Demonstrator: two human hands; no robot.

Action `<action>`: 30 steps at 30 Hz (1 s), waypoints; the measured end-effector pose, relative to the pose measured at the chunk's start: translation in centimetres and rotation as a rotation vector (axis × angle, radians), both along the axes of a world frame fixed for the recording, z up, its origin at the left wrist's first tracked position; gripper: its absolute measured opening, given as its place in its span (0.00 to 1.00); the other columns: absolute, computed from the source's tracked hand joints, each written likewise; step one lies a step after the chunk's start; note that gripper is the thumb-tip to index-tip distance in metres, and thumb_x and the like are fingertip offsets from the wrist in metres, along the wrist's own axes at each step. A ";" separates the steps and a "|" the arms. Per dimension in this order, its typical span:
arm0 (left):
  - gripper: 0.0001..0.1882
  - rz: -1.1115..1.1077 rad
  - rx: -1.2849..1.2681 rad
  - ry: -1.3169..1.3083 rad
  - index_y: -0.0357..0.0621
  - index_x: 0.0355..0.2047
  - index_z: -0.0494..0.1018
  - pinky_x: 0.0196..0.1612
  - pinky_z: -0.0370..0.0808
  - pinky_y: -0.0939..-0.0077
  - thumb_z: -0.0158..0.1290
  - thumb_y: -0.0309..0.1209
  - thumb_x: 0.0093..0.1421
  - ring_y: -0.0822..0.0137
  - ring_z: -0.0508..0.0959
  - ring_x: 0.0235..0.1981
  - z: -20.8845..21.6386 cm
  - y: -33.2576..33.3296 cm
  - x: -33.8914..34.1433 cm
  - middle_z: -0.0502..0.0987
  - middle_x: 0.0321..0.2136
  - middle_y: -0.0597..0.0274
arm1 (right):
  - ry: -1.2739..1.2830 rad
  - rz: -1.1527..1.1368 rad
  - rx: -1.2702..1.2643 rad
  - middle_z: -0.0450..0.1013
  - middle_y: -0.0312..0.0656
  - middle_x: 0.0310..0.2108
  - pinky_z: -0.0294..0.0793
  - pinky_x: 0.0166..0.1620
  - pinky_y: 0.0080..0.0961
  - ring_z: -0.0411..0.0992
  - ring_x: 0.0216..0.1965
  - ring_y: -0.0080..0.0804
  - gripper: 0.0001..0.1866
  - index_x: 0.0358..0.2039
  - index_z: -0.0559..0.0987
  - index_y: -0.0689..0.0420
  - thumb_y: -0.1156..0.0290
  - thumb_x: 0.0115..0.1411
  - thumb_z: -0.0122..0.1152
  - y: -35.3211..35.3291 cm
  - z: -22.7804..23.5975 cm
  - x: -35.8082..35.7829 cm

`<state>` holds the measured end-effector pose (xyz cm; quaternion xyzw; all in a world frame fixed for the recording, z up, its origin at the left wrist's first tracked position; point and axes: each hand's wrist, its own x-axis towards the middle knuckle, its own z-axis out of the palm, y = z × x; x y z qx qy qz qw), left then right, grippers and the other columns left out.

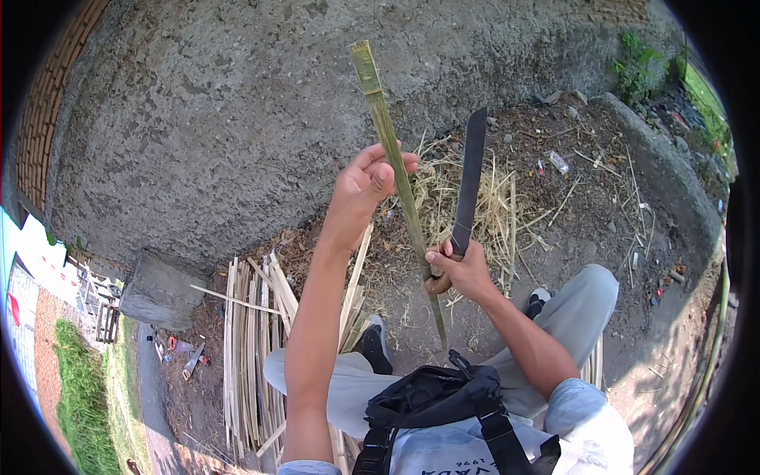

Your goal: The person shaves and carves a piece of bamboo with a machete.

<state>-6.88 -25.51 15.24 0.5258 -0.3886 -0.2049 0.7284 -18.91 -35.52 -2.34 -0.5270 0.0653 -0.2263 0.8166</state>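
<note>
Left grip (389, 168) curls behind the bamboo strip (406, 190); right grip (450, 265) clasps a machete (472, 170).

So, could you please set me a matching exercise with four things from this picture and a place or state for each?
Things:
1. Machete
2. Green strip
3. Pale strips
4. Shavings

Places or states:
A. Straw-coloured, loosely tangled on the ground
B. Crossing in front of the left hand
C. Dark-bladed, gripped in the right hand
D. Lying lengthwise, side by side

Pairs: 1-C, 2-B, 3-D, 4-A
</note>
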 end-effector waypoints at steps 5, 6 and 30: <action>0.17 0.209 0.254 -0.317 0.35 0.44 0.68 0.40 0.78 0.73 0.49 0.39 0.66 0.63 0.81 0.36 -0.8 -0.5 -1.2 0.78 0.36 0.54 | -0.001 -0.002 -0.002 0.77 0.43 0.29 0.74 0.34 0.22 0.77 0.37 0.25 0.14 0.22 0.67 0.55 0.79 0.56 0.65 0.7 1.0 -0.1; 0.16 0.241 0.247 -0.264 0.35 0.43 0.68 0.37 0.79 0.73 0.47 0.38 0.68 0.63 0.82 0.33 -0.6 -0.5 -1.0 0.79 0.34 0.54 | 0.012 -0.012 0.017 0.77 0.43 0.29 0.75 0.34 0.22 0.77 0.38 0.26 0.14 0.22 0.67 0.55 0.79 0.57 0.64 0.3 1.2 0.0; 0.23 0.571 -0.063 -0.505 0.40 0.36 0.74 0.35 0.68 0.80 0.40 0.47 0.70 0.74 0.69 0.27 -2.9 2.0 3.8 0.72 0.26 0.66 | 0.366 -0.082 -0.390 0.70 0.40 0.13 0.65 0.17 0.25 0.68 0.13 0.23 0.26 0.23 0.77 0.65 0.54 0.67 0.49 -0.7 4.6 -1.9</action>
